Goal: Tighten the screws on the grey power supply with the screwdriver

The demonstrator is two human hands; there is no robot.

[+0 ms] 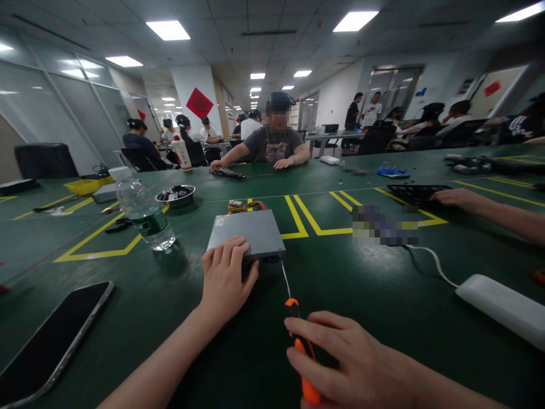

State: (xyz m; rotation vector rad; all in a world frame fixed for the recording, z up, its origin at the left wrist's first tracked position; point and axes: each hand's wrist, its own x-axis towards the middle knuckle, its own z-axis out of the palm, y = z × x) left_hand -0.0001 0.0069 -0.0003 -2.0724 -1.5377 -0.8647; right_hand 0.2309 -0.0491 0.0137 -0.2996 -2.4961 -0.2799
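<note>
A grey metal computer power supply [251,232] lies on the green table, a bundle of coloured wires [247,207] at its far side. My left hand [227,278] grips its near left part, fingers on top and thumb against the near face. A screwdriver [292,307] with an orange and black handle is held in my right hand [340,352], its fingers partly curled around the handle. The thin shaft points away from me, and its tip meets the near face by the right corner, beside a dark socket. Whether it sits in a screw is too small to tell.
Left of the power supply stand a water bottle [147,213] and a metal bowl [176,195] of small parts. A phone [55,335] lies near left, a white power strip [502,307] near right. Another person's hand [453,199] touches a black panel [419,194]; a person [272,142] sits opposite.
</note>
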